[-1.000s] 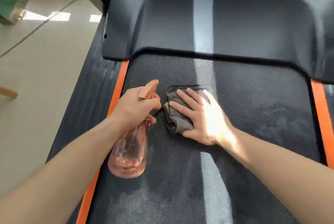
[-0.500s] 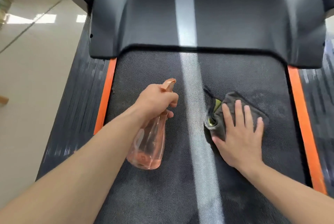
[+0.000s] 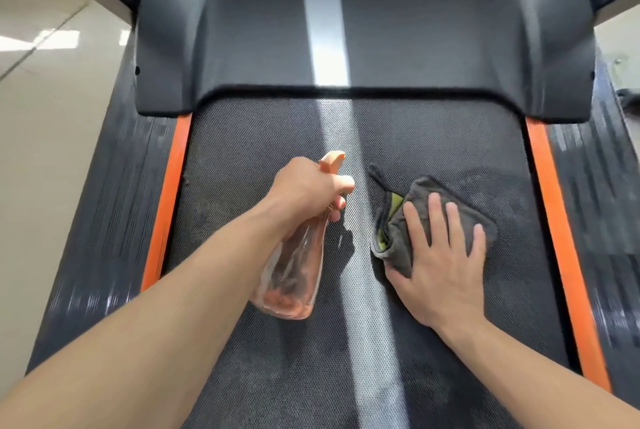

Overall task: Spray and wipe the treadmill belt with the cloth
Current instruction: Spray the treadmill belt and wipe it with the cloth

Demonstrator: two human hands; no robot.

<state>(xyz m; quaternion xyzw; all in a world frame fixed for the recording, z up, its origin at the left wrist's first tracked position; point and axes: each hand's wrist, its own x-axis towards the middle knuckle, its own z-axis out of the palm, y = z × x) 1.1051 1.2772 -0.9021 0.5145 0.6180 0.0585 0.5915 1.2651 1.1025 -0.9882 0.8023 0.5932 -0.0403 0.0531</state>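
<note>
The black textured treadmill belt (image 3: 263, 158) fills the middle of the head view, with damp smears on its right side. My left hand (image 3: 306, 189) grips the neck of a clear orange spray bottle (image 3: 294, 276), its nozzle pointing away from me above the belt. My right hand (image 3: 440, 259) lies flat with straight fingers on a folded grey cloth (image 3: 398, 224) with a yellow-green inner layer, pressing it on the belt's right half.
Orange strips (image 3: 166, 200) and ribbed dark side rails (image 3: 114, 207) run along both belt edges. The dark motor cover (image 3: 242, 41) rises at the belt's far end. Pale tiled floor (image 3: 52, 117) lies to the left. A bright sunlight stripe crosses the belt lengthwise.
My right hand slid the cloth from the belt's left-centre over to the right half. The left hand kept the bottle and stayed near the middle. The view shifted slightly.
</note>
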